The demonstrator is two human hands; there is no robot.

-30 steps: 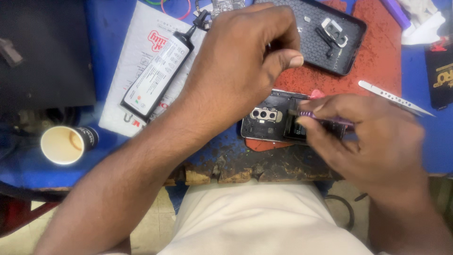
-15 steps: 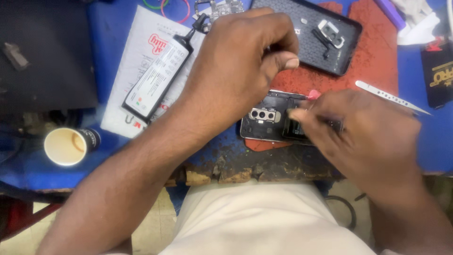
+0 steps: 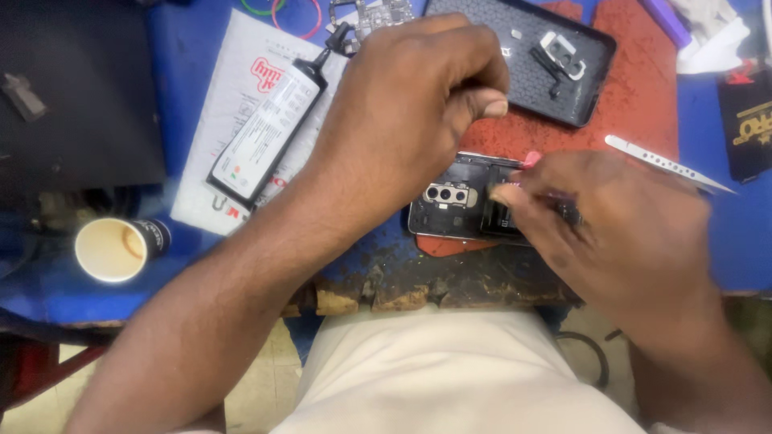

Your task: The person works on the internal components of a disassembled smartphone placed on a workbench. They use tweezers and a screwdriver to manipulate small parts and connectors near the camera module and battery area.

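Pinched fingertips of the right hand (image 3: 635, 233) worked inside the opened black phone body (image 3: 466, 205) near the blue tabletop's (image 3: 193, 36) front edge; left hand (image 3: 402, 104) steadied it, grip hidden. Fragile, light; best held by edges.

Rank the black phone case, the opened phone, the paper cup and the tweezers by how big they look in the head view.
1. black phone case
2. opened phone, partly hidden by hands, so unsure
3. tweezers and paper cup look alike; unranked.
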